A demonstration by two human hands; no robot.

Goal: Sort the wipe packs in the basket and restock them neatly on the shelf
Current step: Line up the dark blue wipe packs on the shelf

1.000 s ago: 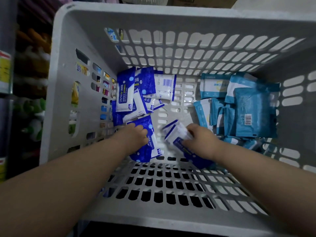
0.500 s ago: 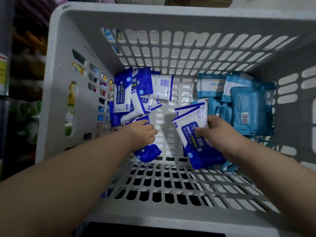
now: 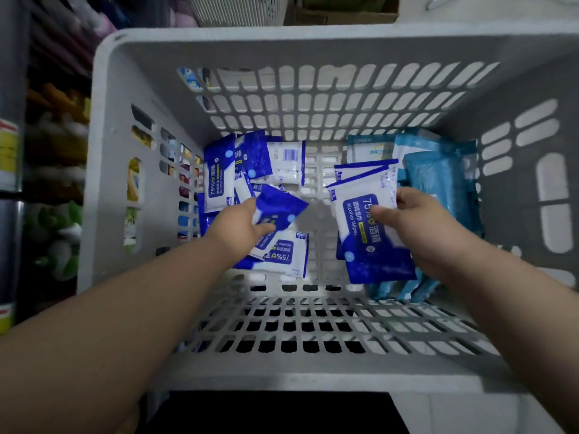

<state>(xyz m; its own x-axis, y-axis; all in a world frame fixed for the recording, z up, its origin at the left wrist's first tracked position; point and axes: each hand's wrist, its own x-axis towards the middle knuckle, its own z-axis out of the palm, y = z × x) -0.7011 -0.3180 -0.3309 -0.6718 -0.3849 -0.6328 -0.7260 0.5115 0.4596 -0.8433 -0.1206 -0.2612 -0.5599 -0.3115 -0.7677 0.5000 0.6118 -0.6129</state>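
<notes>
The right hand [image 3: 416, 227] has come up off the basket floor since 1 second ago. Its thumb and curled fingers now pinch a small stack of dark-blue alcohol wipe packs [image 3: 369, 233], printed face to the camera. It looks like 2 packs, since 2 white top edges show, but the stack could hide more.

The left hand [image 3: 238, 223], which was pressing down on a pack, now grips a single blue pack [image 3: 279, 208] and has lifted it. That has uncovered another pack [image 3: 282, 252], lying flat with its "75%" label upside down to the viewer. This suggests the blue packs are being gathered into 1 bundle, ready to go to the shelf.

The right-hand stack has its long axis running from far to near, leaning slightly left at the top. Its white end is far, its blue end near, and the lettering runs along that axis. The left-hand pack lies diagonally, with its dark end pointing to the far right.

All of this is inside the grey slotted basket [image 3: 282, 36]. The loose blue pile [image 3: 219, 180] sits against its left wall and the teal packs [image 3: 438, 177] are stacked along the right. Shelving [image 3: 12, 151] stands just outside on the left.
</notes>
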